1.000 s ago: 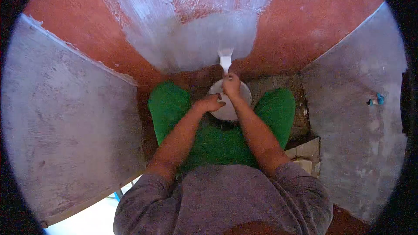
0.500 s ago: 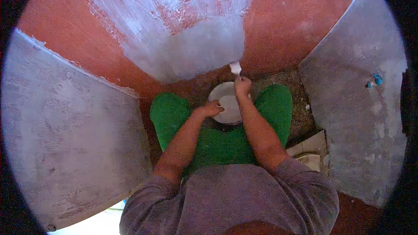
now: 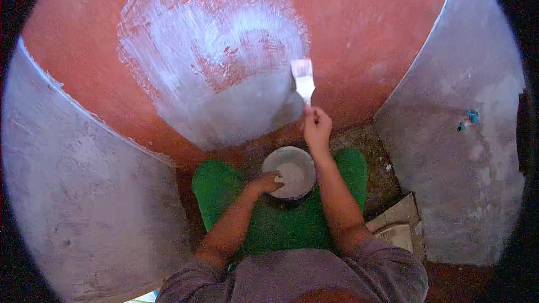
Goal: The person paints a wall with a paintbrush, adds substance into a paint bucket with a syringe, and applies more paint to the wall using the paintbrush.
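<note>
White brush point(image 3: 305, 81) extends above right grip point(image 3: 318, 128).

Grey side walls flank a reddish wall point(image 3: 365, 33) — bright light shows low left, a teal fitting point(image 3: 472, 116) at right.

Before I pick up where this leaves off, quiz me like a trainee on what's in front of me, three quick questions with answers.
1. Which hand holds the paintbrush?
2. True or false: the left hand is at the rim of the round container.
3. The uncoated part of the wall behind the paintbrush is: A, blue; B, red; C, green.

Key: 1, the right hand; 2, true; 3, B.
</note>
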Demonstrator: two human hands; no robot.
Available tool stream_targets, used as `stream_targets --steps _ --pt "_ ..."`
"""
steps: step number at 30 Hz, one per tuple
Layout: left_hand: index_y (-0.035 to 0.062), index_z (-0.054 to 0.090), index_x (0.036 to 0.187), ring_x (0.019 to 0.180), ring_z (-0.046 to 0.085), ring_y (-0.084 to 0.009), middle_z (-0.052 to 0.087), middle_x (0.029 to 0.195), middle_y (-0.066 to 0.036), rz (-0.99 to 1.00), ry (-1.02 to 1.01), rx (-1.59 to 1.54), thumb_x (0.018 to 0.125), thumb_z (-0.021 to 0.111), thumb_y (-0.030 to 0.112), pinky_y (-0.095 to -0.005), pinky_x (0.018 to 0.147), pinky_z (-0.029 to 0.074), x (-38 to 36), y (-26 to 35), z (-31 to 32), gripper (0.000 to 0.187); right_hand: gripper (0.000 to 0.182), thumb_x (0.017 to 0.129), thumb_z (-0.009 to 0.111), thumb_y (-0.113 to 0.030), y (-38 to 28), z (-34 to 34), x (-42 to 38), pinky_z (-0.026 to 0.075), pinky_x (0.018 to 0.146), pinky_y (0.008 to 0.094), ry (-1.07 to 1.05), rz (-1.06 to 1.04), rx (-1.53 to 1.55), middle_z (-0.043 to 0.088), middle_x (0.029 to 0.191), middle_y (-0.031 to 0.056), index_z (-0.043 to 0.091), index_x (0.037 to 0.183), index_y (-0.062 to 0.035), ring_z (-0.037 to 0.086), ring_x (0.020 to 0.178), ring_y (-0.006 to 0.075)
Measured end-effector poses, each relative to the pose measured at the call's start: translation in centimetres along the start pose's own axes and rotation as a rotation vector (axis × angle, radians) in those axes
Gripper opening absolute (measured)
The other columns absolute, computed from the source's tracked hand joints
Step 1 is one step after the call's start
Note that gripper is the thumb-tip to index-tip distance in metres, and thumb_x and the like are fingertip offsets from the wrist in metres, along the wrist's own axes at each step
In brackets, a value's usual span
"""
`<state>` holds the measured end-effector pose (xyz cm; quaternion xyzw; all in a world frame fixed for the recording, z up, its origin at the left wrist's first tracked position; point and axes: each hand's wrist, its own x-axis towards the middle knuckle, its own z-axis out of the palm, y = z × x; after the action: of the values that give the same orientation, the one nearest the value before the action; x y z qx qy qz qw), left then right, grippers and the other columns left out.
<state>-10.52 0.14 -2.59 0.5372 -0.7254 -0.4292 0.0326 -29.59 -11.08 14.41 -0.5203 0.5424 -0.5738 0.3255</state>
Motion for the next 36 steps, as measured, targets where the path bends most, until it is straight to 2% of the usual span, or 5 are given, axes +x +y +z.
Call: stream_targets --steps 7,19,27,28,36 --pt "0.0047 0.048 0.126 0.116 0.05 -0.0372 0.053 0.124 -0.024 -0.061 -0.053 -0.015 0.075 0.068 0.05 -0.0453 0.096 0.041 -2.4 2.5 -2.5 0.071 0.036 0.082 0.062 -0.035 6.3 -1.4 -1.3 0.049 0.075 0.0444 0.012 0.207 -0.63 0.065 0.082 0.0223 0.068 0.084 -0.0001 0.063 0.08 0.0401" --pt "0.0044 0.05 0.125 0.118 0.049 -0.0379 0.052 0.126 -0.022 -0.049 0.001 -0.118 0.075 0.066 0.051 -0.0445 0.1 0.038 -0.9 -2.2 -0.3 0.07 0.037 0.073 0.063 -0.029 15.9 2.4 -3.1 0.046 0.086 0.0457 -0.488 0.498 -0.784 0.061 0.107 0.0246 0.067 0.095 0.0 0.059 0.1 0.0411" --pt "0.0017 0.048 0.127 0.122 0.046 -0.0328 0.047 0.131 -0.024 -0.32 -0.054 -0.134 0.074 0.067 0.044 -0.0432 0.102 0.037 0.7 -3.9 0.4 0.071 0.023 0.07 0.068 -0.019 21.8 4.8 -4.9 0.05 0.077 0.0421 -1.026 0.276 -1.065 0.067 0.092 0.0176 0.07 0.088 -0.0046 0.065 0.086 0.0319" --pt "-0.0007 0.048 0.126 0.123 0.046 -0.0324 0.047 0.131 -0.024 -0.375 0.02 -0.103 0.075 0.066 0.042 -0.043 0.102 0.037 2.0 -5.6 1.4 0.068 0.022 0.068 0.071 -0.016 22.8 5.1 -5.0 0.051 0.076 0.0424 -1.088 -0.061 -1.215 0.068 0.088 0.0176 0.07 0.087 -0.0044 0.066 0.081 0.0312" --pt "-0.0061 0.041 0.128 0.125 0.041 -0.0367 0.038 0.136 -0.025 -0.89 0.434 -0.305 0.079 0.059 0.04 -0.0448 0.103 0.035 5.6 -3.8 1.1 0.069 0.023 0.068 0.069 -0.013 16.8 3.7 -7.8 0.052 0.069 0.0405 -0.855 0.116 -1.07 0.067 0.081 0.0202 0.066 0.085 0.0028 0.067 0.074 0.0312"
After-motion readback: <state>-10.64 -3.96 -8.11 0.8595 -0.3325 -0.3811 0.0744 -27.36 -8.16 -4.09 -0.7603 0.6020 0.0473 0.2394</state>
